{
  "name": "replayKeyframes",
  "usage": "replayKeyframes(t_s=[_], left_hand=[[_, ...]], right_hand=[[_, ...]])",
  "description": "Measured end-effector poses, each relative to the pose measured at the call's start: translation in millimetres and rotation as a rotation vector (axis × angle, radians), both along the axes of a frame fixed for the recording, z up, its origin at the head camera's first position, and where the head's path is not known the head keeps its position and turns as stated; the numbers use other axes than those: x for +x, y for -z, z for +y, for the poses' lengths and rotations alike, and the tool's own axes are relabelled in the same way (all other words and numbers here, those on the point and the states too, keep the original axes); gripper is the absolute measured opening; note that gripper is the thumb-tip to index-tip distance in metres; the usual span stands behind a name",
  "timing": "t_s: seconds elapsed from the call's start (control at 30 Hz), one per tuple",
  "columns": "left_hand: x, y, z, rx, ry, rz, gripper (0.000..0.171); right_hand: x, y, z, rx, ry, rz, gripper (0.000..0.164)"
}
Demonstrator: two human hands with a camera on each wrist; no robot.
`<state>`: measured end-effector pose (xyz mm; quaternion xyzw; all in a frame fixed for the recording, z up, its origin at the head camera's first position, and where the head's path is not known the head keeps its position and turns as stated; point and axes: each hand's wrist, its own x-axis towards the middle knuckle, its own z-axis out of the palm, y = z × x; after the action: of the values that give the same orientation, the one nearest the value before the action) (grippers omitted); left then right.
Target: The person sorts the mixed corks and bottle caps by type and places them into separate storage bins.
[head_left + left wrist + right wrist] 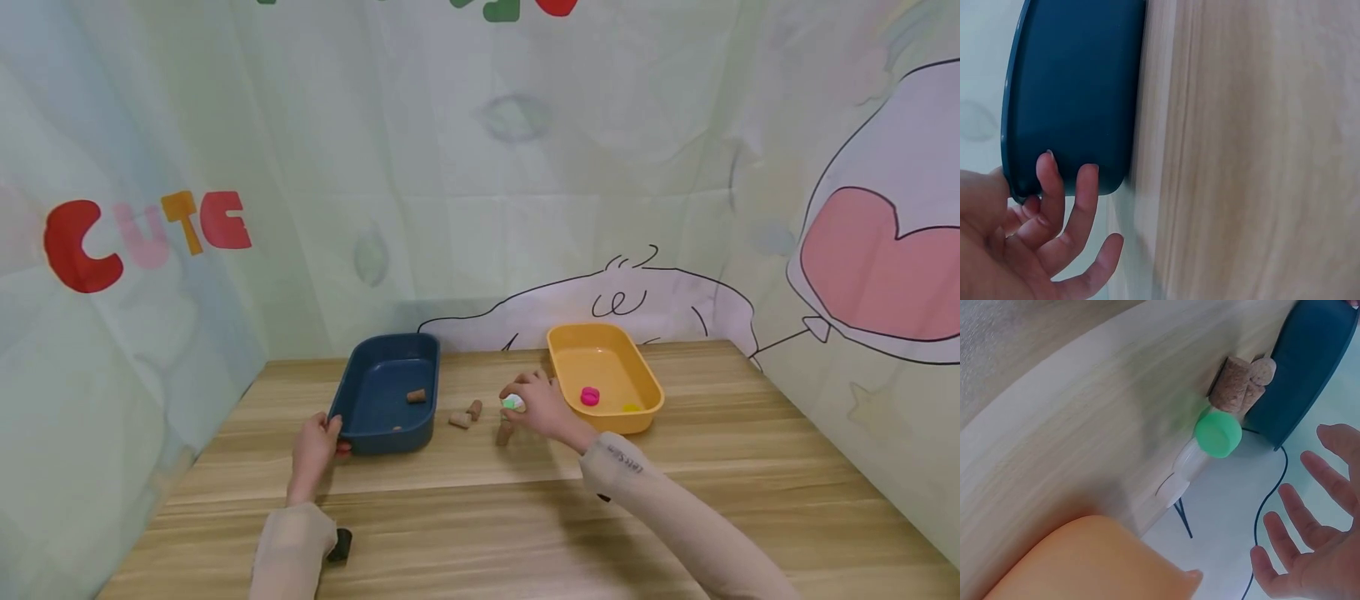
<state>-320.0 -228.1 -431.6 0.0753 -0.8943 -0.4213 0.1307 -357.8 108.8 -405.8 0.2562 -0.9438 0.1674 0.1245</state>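
At its near left corner, the dark blue tray (381,442) is gripped by my left hand (313,446); the thumb is at the rim and the fingers lie against the outer wall in the left wrist view. My right hand (543,408) hovers over a green cap (1218,434), a clear cap (1190,461) and a white cap (1172,489). Its fingers are spread and apart from the caps in the right wrist view. A cork (505,432) stands close to these caps, and two more corks (461,419) lie nearer the blue tray.
One cork (416,396) lies inside the blue tray, with another small piece low by its near wall. Right of my right hand, a yellow tray (651,387) holds a pink cap (590,396) and something yellow (632,408). A printed cloth (487,208) hangs behind the wooden table (465,533).
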Motion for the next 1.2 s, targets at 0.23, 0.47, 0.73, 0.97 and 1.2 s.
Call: replayKeyframes(t_s=[0.23,0.47,0.73,0.97,1.2], left_hand=[[-0.7,-0.8,1,-0.006,-0.003,0.015,0.029],[-1.4,-0.9,2,0.024,0.009,0.027,0.028],[-0.7,-0.7,1,0.023,0.001,0.016,0.029],[0.4,1.0,0,0.002,-0.006,0.006,0.029],[1.1,0.1,1,0.014,-0.008,0.007,0.028]], right_hand=[[-6.7,1.8,3,0.019,0.058,-0.014,0.022],[-12.1,-0.1,7,0.057,0.106,-0.01,0.021],[-17.2,-0.5,7,0.075,0.122,-0.047,0.024],[-20.6,0.9,-1,0.138,0.157,-0.085,0.028],[-22.8,6.7,-5,0.225,0.157,-0.063,0.03]])
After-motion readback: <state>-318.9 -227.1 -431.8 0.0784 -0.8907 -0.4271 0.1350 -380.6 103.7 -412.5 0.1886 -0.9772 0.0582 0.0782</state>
